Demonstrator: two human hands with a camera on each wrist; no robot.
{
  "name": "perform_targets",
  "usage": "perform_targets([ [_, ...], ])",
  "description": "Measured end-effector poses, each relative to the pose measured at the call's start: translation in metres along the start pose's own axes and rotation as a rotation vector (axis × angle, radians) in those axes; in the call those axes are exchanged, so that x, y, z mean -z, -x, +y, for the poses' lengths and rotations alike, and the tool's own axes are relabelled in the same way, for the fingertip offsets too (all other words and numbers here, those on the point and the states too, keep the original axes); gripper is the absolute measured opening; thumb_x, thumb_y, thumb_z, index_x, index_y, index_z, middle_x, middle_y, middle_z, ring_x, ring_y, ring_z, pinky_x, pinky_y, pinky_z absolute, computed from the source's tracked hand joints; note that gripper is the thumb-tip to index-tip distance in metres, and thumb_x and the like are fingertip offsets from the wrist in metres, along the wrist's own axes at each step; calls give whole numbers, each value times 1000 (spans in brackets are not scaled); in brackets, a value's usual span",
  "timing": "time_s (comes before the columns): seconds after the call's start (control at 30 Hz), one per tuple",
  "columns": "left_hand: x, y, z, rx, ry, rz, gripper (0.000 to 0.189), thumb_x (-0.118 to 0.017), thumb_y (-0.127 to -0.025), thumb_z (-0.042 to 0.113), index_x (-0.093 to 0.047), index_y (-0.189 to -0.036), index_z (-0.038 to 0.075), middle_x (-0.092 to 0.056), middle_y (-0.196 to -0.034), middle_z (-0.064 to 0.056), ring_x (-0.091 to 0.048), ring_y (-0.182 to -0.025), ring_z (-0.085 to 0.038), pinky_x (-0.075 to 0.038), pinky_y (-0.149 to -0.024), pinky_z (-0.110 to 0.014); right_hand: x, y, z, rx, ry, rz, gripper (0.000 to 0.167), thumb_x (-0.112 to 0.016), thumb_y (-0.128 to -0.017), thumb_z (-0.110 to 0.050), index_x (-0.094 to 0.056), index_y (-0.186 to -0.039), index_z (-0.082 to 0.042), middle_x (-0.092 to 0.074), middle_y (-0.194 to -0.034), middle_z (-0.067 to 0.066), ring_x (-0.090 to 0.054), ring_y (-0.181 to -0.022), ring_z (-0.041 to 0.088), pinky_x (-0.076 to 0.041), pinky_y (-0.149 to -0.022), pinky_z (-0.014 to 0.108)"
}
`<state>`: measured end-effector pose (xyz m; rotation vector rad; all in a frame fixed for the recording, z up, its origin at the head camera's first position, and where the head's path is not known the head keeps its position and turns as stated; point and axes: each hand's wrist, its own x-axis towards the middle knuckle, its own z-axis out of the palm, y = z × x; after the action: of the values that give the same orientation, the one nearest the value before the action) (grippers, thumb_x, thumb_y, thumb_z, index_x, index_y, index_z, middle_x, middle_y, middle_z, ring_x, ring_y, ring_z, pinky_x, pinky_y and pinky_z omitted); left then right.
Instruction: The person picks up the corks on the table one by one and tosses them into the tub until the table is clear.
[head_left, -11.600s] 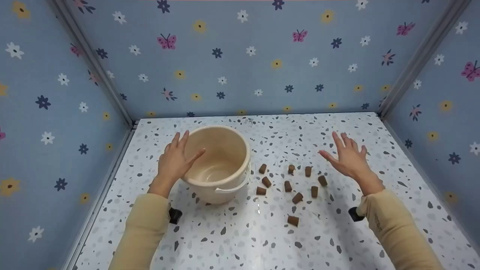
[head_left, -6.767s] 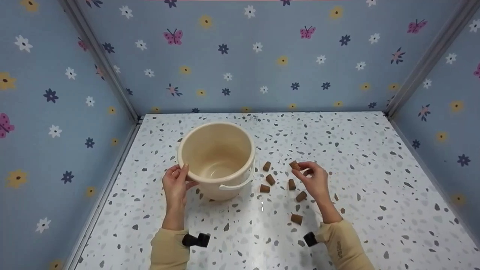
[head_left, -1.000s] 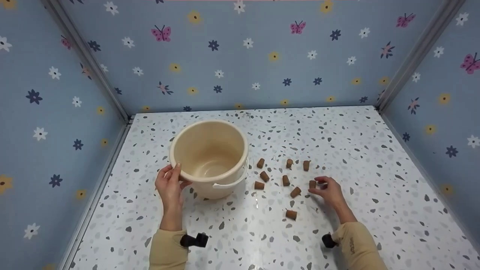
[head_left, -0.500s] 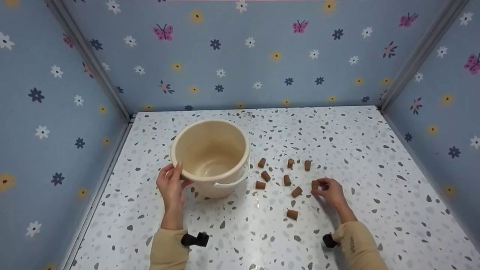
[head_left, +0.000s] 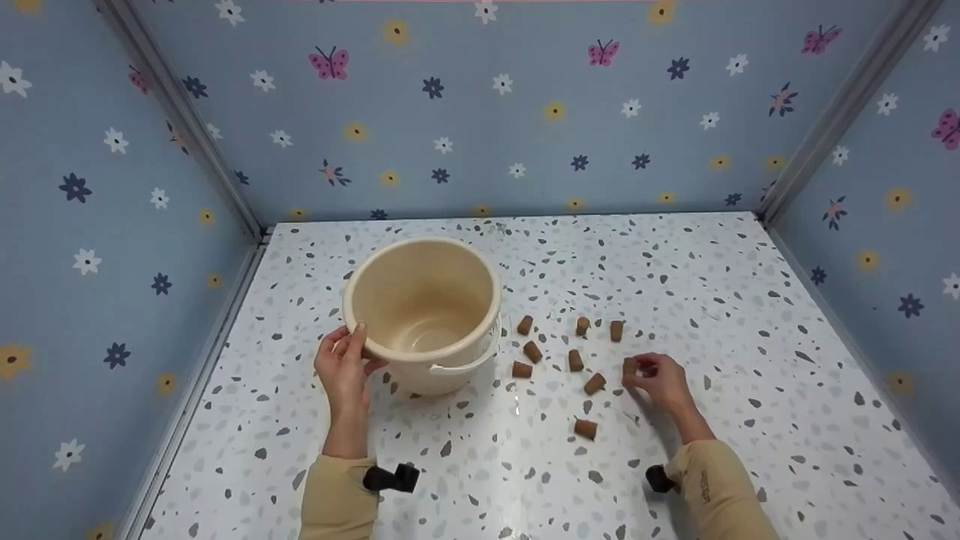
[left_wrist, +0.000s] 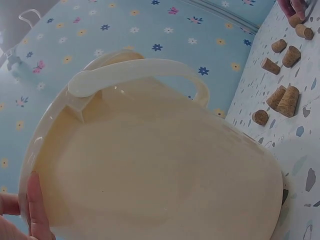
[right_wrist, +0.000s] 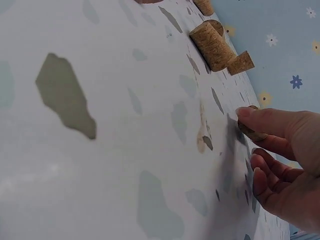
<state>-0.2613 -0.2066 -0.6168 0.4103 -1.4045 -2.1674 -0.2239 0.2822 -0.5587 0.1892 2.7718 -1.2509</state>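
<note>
My left hand [head_left: 343, 379] grips the near left rim of a cream bucket [head_left: 427, 377], thumb over the edge and fingers underneath. The bucket's inside shows bare, and its white handle [head_left: 459, 369] hangs down at the front right. To the right, my right hand [head_left: 664, 384] pinches a brown cork [head_left: 629, 370] between thumb and fingers, close over the table. From the right wrist view, the pinched cork [right_wrist: 251, 132] is partly covered by the thumb. Several loose corks [head_left: 575, 361] lie scattered between bucket and right hand; another cork [head_left: 586, 429] lies nearer the front.
The white speckled table [head_left: 480, 480] is bounded by blue floral panels [head_left: 480, 135] at the back and both sides. Grey metal posts [head_left: 832, 105] stand in the rear corners. Black wrist cameras [head_left: 394, 478] stick out from both sleeves.
Since the earliest frame, the left hand has gone from hovering to gripping the rim. The right hand, holding a cork farther back 6.8 s ago, now pinches one lower right; the last second shows little movement.
</note>
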Motion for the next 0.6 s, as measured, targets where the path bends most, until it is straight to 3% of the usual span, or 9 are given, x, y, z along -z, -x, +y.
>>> perform_targets([
  [0.37,0,-1,-1,14,-27,17,49,-72,-72,37,-53,-107,7,-60,-90,-21,-58,-58,-28,-50,-44,-44,2,-9,-14,5,-21,-24,43,-70,-76,-16,-56,-113,2,-52,-104,17,-52,-89,25,-45,-69,32],
  [0.6,0,0,1,7,-16,4,49,-71,-73,36,-53,-108,6,-59,-91,-21,-58,-58,-27,-50,-44,-43,6,-16,-27,81,8,0,39,-69,-77,-14,-56,-110,3,-52,-101,17,-51,-87,25,-45,-66,32],
])
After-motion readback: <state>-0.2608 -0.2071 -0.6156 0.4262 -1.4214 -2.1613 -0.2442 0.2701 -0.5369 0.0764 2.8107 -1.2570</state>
